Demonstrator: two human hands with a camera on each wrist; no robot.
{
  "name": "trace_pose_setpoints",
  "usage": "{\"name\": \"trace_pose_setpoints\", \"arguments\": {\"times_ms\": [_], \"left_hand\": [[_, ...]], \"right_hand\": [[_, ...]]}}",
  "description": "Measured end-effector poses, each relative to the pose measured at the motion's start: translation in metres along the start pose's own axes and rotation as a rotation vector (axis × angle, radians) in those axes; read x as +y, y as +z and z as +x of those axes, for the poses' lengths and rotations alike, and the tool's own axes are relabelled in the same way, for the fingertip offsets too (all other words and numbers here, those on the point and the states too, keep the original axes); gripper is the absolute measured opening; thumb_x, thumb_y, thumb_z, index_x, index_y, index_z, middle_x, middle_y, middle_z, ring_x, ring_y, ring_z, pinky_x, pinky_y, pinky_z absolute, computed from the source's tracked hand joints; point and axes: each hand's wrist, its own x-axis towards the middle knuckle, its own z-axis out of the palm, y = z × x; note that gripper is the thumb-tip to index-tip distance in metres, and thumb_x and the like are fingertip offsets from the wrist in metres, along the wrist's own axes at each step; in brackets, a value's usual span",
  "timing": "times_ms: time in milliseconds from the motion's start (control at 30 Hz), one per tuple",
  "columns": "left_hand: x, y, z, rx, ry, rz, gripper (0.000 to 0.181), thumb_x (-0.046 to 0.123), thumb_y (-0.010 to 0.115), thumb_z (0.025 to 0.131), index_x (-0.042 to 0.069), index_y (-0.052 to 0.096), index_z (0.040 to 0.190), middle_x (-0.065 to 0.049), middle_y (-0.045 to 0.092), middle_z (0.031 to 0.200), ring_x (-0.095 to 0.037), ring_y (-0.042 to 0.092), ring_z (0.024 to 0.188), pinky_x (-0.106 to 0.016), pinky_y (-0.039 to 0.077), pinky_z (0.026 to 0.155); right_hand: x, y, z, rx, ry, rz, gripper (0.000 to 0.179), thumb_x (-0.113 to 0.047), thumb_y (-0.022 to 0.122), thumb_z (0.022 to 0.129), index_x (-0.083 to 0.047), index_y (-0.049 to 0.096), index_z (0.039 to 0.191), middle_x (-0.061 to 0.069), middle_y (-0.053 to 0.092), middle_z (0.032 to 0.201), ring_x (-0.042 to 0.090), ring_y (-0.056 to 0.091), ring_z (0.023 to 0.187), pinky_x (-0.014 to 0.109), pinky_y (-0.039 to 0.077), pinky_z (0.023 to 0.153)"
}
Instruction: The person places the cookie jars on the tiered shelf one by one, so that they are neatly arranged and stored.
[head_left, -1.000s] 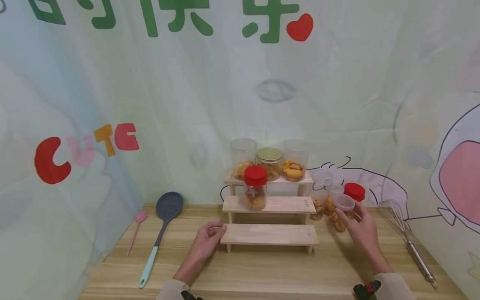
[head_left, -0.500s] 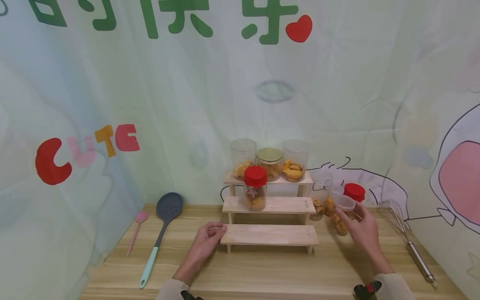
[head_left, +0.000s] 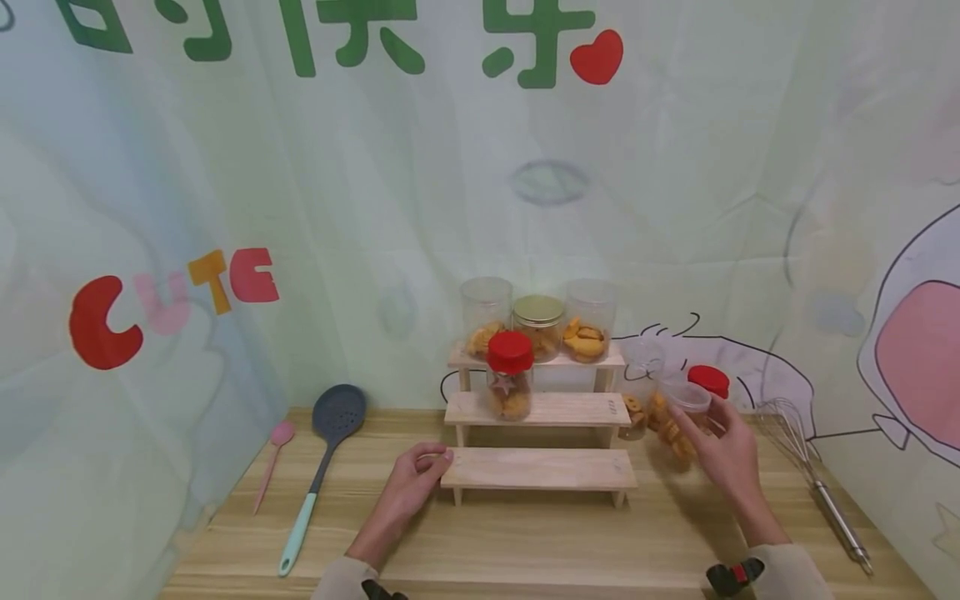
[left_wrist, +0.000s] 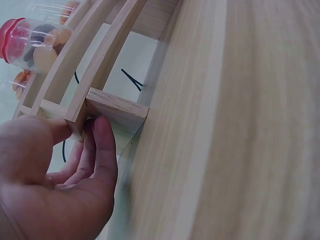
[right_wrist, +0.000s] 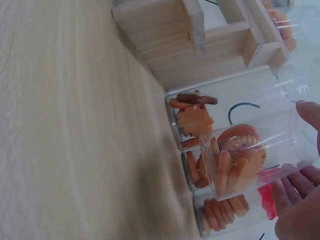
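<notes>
My left hand (head_left: 415, 479) pinches the left end of the lowest step of a three-step wooden display stand (head_left: 540, 468), thumb and fingertips around its corner in the left wrist view. With my right hand (head_left: 727, 454) I grip a clear plastic jar (right_wrist: 240, 155) of cookies near its top, to the right of the stand. No lid shows on this jar. Its base hangs off the table in the right wrist view, overlapping other cookie jars behind it. One of those has a red lid (head_left: 708, 381); another clear jar (head_left: 634, 414) stands by the stand's right side.
A red-lidded jar (head_left: 511, 379) stands on the middle step. Along the top step are two clear jars (head_left: 590, 333) flanking a gold-lidded jar (head_left: 539, 325). A slotted turner (head_left: 337, 417) and pink spoon (head_left: 277, 446) lie left; a whisk (head_left: 825, 496) lies right.
The right hand has raised the clear jar slightly and shifted it a little back. My left hand stays on the stand's lowest step.
</notes>
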Motion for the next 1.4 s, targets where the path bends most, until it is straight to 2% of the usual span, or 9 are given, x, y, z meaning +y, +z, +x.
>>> {"name": "trace_pose_setpoints", "arguments": {"times_ms": [267, 367, 500, 600, 767, 933, 1100, 1267, 1400], "left_hand": [[-0.001, -0.001, 0.000, 0.003, 0.002, 0.002, 0.039, 0.025, 0.068, 0.109, -0.005, 0.065, 0.133, -0.021, 0.079, 0.116, -0.022, 0.075, 0.101, -0.028, 0.054, 0.083], [-0.002, 0.000, 0.001, 0.002, 0.002, -0.004, 0.040, 0.025, 0.068, 0.108, -0.005, 0.064, 0.134, -0.021, 0.079, 0.116, -0.023, 0.075, 0.103, -0.027, 0.054, 0.084], [-0.002, 0.001, 0.001, -0.001, 0.001, -0.008, 0.041, 0.026, 0.068, 0.109, -0.006, 0.064, 0.134, -0.022, 0.078, 0.120, -0.025, 0.074, 0.107, -0.026, 0.055, 0.084], [-0.002, 0.001, 0.002, 0.000, 0.000, -0.004, 0.041, 0.026, 0.067, 0.109, -0.006, 0.063, 0.135, -0.022, 0.077, 0.121, -0.025, 0.074, 0.109, -0.026, 0.055, 0.084], [-0.002, 0.001, 0.002, -0.001, 0.007, 0.000, 0.042, 0.026, 0.068, 0.109, -0.006, 0.064, 0.135, -0.021, 0.078, 0.119, -0.024, 0.074, 0.107, -0.026, 0.055, 0.083], [-0.003, 0.000, 0.002, 0.004, 0.008, 0.004, 0.041, 0.025, 0.069, 0.108, -0.006, 0.065, 0.135, -0.019, 0.079, 0.115, -0.017, 0.071, 0.097, -0.026, 0.056, 0.079], [-0.003, -0.001, 0.002, 0.004, 0.008, -0.005, 0.040, 0.024, 0.069, 0.108, -0.006, 0.066, 0.134, -0.020, 0.079, 0.115, -0.017, 0.072, 0.096, -0.028, 0.058, 0.078], [-0.003, 0.000, 0.001, 0.003, 0.005, -0.016, 0.040, 0.023, 0.069, 0.108, -0.007, 0.065, 0.135, -0.023, 0.079, 0.117, -0.022, 0.075, 0.100, -0.031, 0.059, 0.080], [-0.002, 0.000, 0.001, 0.004, 0.002, -0.022, 0.040, 0.023, 0.068, 0.108, -0.007, 0.065, 0.135, -0.023, 0.078, 0.118, -0.023, 0.075, 0.103, -0.031, 0.060, 0.081]], "right_hand": [[-0.024, 0.001, -0.004, 0.040, -0.043, 0.049, 0.079, -0.049, 0.079, 0.099, -0.013, 0.048, 0.162, 0.016, 0.056, 0.160, 0.040, 0.054, 0.147, 0.060, 0.046, 0.120], [-0.038, 0.001, -0.008, 0.066, -0.051, 0.060, 0.076, -0.048, 0.079, 0.098, -0.017, 0.049, 0.161, 0.010, 0.057, 0.158, 0.034, 0.056, 0.145, 0.041, 0.050, 0.120], [-0.057, 0.005, -0.017, 0.080, -0.112, 0.096, 0.071, -0.040, 0.081, 0.099, -0.017, 0.053, 0.159, 0.007, 0.061, 0.152, 0.026, 0.059, 0.137, 0.011, 0.051, 0.104], [-0.070, 0.013, -0.021, 0.038, -0.180, 0.138, 0.069, -0.035, 0.082, 0.099, -0.015, 0.053, 0.159, 0.010, 0.062, 0.153, 0.029, 0.060, 0.137, 0.004, 0.049, 0.096], [-0.090, 0.032, -0.020, -0.071, -0.255, 0.183, 0.070, -0.034, 0.081, 0.100, -0.013, 0.051, 0.159, 0.012, 0.059, 0.157, 0.038, 0.060, 0.142, 0.008, 0.052, 0.098], [-0.104, 0.058, -0.017, -0.182, -0.254, 0.228, 0.072, -0.038, 0.081, 0.099, -0.012, 0.051, 0.158, 0.012, 0.059, 0.157, 0.036, 0.060, 0.143, 0.031, 0.055, 0.110], [-0.112, 0.083, -0.016, -0.228, -0.213, 0.247, 0.072, -0.042, 0.085, 0.095, -0.013, 0.055, 0.154, 0.011, 0.062, 0.153, 0.033, 0.062, 0.141, 0.051, 0.050, 0.119], [-0.118, 0.101, -0.017, -0.249, -0.193, 0.250, 0.074, -0.045, 0.086, 0.094, -0.013, 0.056, 0.153, 0.012, 0.062, 0.154, 0.035, 0.061, 0.142, 0.054, 0.050, 0.119], [-0.122, 0.112, -0.015, -0.253, -0.217, 0.255, 0.072, -0.045, 0.086, 0.093, -0.013, 0.057, 0.151, 0.012, 0.063, 0.153, 0.033, 0.060, 0.144, 0.052, 0.049, 0.120]]}}
